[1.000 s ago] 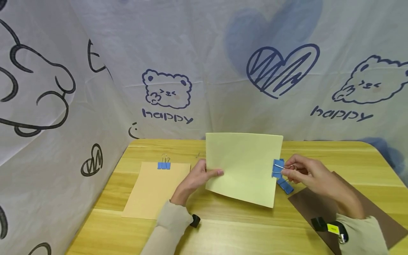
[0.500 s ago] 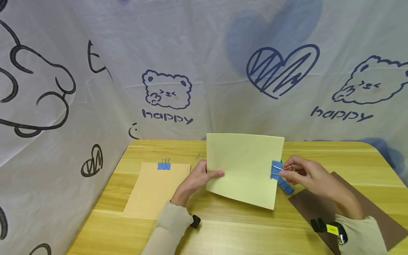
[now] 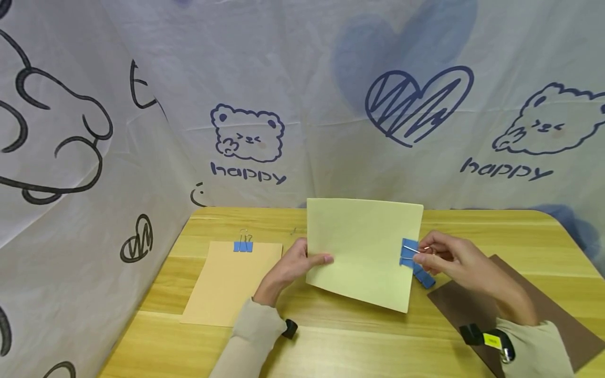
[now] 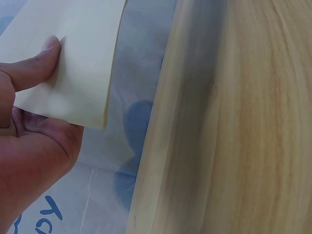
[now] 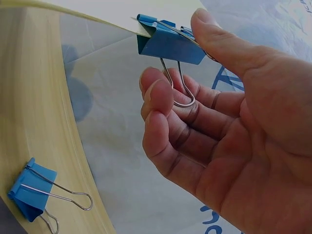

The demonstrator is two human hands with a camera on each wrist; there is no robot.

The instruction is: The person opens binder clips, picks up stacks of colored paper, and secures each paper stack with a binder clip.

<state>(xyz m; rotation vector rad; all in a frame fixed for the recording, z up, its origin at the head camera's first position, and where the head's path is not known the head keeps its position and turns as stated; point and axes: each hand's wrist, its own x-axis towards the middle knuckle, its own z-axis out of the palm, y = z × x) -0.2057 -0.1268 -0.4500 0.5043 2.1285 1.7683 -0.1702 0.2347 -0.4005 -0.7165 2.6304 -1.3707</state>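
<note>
My left hand [image 3: 294,262] grips the left edge of a pale yellow paper stack [image 3: 359,247], thumb on the front and fingers behind. The paper is held up, tilted, above the table. On its right edge sits a blue binder clip [image 3: 408,252], its jaws around the sheets. My right hand [image 3: 460,262] holds this clip by its wire handles; in the right wrist view the thumb [image 5: 226,46] lies on the upper handle and curled fingers [image 5: 158,131] are at the lower one. A second blue binder clip [image 5: 36,190] lies on the table below.
At the left, an orange-yellow paper stack [image 3: 231,289] bears a blue binder clip [image 3: 243,246] on its top edge. Dark brown paper [image 3: 543,315] lies at an angle under my right forearm. A printed white curtain [image 3: 302,105] stands behind the wooden table [image 3: 350,352].
The binder clip in my right hand has shifted slightly left and down, farther onto the paper's edge. The paper has moved slightly right. My left hand keeps its grip.
</note>
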